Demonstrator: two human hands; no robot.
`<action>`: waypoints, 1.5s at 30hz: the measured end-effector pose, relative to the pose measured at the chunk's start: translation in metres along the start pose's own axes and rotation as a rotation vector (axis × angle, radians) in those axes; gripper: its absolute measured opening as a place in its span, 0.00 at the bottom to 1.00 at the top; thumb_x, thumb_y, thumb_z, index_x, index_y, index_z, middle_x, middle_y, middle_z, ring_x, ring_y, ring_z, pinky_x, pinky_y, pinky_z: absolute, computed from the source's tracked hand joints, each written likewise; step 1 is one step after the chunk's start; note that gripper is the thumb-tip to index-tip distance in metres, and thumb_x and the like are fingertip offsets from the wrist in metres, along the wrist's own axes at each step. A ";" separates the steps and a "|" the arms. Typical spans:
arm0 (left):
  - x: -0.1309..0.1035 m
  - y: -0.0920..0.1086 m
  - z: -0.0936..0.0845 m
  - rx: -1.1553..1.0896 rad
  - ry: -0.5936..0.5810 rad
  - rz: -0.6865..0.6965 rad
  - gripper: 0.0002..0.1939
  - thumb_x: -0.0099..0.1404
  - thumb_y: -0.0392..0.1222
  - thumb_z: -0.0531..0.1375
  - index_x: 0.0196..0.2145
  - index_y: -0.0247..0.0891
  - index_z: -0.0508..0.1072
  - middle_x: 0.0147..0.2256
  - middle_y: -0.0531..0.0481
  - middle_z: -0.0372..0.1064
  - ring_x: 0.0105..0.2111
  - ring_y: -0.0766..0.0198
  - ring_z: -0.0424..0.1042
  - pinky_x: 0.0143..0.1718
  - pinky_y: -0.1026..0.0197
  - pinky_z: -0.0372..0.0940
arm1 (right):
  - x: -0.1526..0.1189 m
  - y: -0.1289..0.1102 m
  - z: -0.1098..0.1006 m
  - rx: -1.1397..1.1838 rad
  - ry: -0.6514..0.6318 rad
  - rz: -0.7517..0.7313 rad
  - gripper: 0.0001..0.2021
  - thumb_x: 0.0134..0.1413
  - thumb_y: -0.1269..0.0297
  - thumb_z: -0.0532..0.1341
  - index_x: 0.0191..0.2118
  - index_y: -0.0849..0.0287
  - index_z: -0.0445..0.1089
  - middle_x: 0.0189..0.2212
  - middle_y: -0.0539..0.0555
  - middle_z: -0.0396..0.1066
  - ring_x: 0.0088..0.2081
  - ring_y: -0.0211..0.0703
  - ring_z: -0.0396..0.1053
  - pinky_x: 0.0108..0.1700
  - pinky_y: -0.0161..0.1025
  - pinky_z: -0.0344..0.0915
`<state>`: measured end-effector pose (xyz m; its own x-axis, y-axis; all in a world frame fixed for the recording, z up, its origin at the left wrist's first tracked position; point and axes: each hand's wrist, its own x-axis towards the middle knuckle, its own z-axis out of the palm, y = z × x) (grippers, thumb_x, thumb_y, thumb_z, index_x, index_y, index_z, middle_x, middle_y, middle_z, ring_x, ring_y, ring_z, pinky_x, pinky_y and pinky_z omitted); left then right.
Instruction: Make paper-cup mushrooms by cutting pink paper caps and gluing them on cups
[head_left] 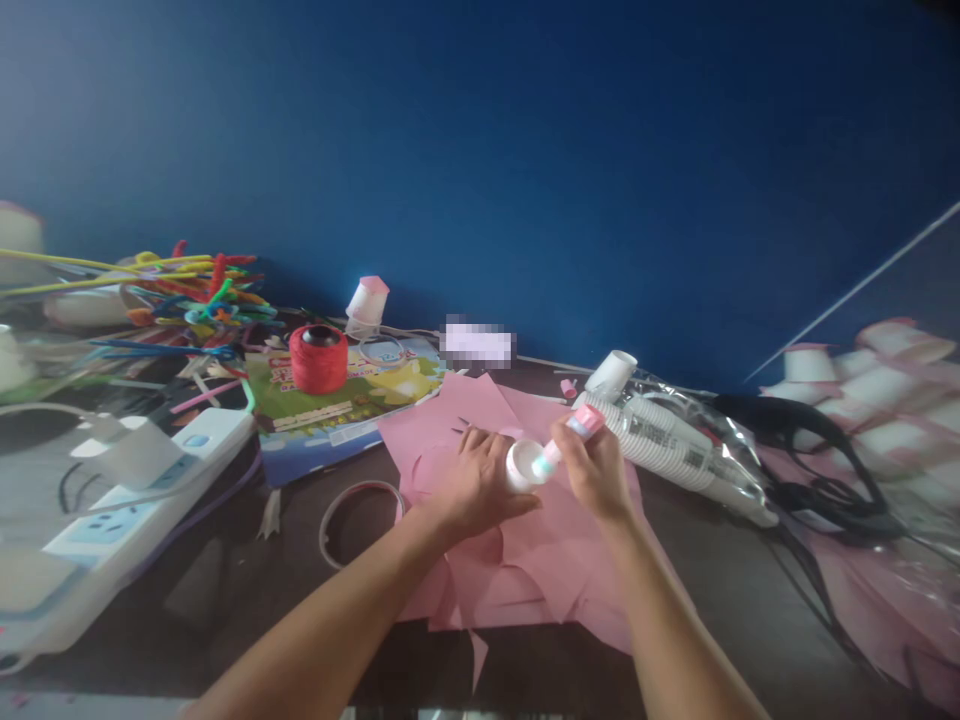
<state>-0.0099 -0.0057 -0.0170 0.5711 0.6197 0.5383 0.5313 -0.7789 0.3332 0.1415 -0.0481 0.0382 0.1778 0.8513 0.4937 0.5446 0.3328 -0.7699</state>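
My left hand (480, 475) is closed around a small white paper cup (519, 470), which it holds tipped on its side with one end toward the right. A pink glue stick (589, 420) with a pale teal tip is gripped in my right hand (600, 470). Its tip meets or overlaps the near end of the cup; whether they touch I cannot tell. Beneath both hands lie overlapping sheets of pink paper (540, 570), some with cut edges. A small pink cap (568, 388) rests just beyond the paper.
To the right lie a sleeve of stacked paper cups (660, 440) and a pile of pink-edged cups (892, 400). On the left are a power strip (112, 530), red thread spool (319, 360), pipe cleaners (202, 290) and a tape roll (326, 525). A blue wall (480, 180) rises behind.
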 end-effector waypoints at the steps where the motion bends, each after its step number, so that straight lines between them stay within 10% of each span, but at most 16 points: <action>1: 0.000 0.000 0.000 -0.008 -0.001 0.003 0.26 0.45 0.53 0.65 0.37 0.36 0.62 0.34 0.47 0.67 0.35 0.54 0.65 0.40 0.51 0.61 | 0.000 -0.003 0.001 -0.004 -0.029 -0.011 0.15 0.54 0.58 0.54 0.20 0.58 0.58 0.16 0.46 0.54 0.21 0.35 0.54 0.24 0.34 0.52; 10: -0.002 0.001 0.001 -0.027 0.017 0.058 0.25 0.48 0.55 0.63 0.38 0.38 0.63 0.33 0.47 0.66 0.36 0.54 0.65 0.42 0.50 0.60 | -0.003 -0.005 -0.001 0.201 -0.248 0.139 0.15 0.51 0.57 0.57 0.19 0.57 0.58 0.16 0.47 0.56 0.20 0.35 0.54 0.22 0.34 0.51; 16: 0.000 0.001 0.001 -0.050 0.008 0.054 0.26 0.44 0.51 0.66 0.39 0.39 0.64 0.34 0.48 0.67 0.36 0.54 0.65 0.42 0.50 0.60 | 0.002 0.019 -0.003 0.392 0.096 0.173 0.15 0.52 0.53 0.55 0.24 0.58 0.62 0.18 0.47 0.55 0.20 0.34 0.52 0.22 0.34 0.51; 24: 0.000 0.001 0.001 -0.031 -0.004 0.028 0.25 0.45 0.52 0.65 0.37 0.37 0.63 0.32 0.47 0.66 0.34 0.55 0.65 0.37 0.51 0.62 | -0.001 0.007 0.002 0.212 -0.044 0.054 0.13 0.51 0.53 0.58 0.32 0.59 0.66 0.23 0.49 0.63 0.24 0.37 0.60 0.26 0.35 0.57; 35: 0.000 0.000 0.003 -0.024 -0.007 -0.031 0.26 0.45 0.53 0.65 0.37 0.36 0.63 0.33 0.45 0.67 0.34 0.53 0.66 0.37 0.50 0.63 | -0.001 0.000 0.004 -0.073 0.105 -0.079 0.09 0.50 0.58 0.59 0.30 0.58 0.65 0.26 0.52 0.67 0.28 0.42 0.65 0.30 0.38 0.61; 45: 0.000 -0.001 0.008 -0.003 0.029 -0.021 0.26 0.46 0.51 0.65 0.39 0.35 0.63 0.33 0.45 0.67 0.34 0.54 0.66 0.36 0.52 0.63 | 0.003 0.013 -0.003 0.344 0.225 0.224 0.14 0.52 0.54 0.58 0.23 0.58 0.62 0.18 0.46 0.55 0.20 0.34 0.52 0.22 0.34 0.50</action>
<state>-0.0055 -0.0047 -0.0234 0.5414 0.6326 0.5537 0.5407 -0.7664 0.3469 0.1514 -0.0421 0.0305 0.4539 0.8211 0.3460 0.1760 0.2980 -0.9382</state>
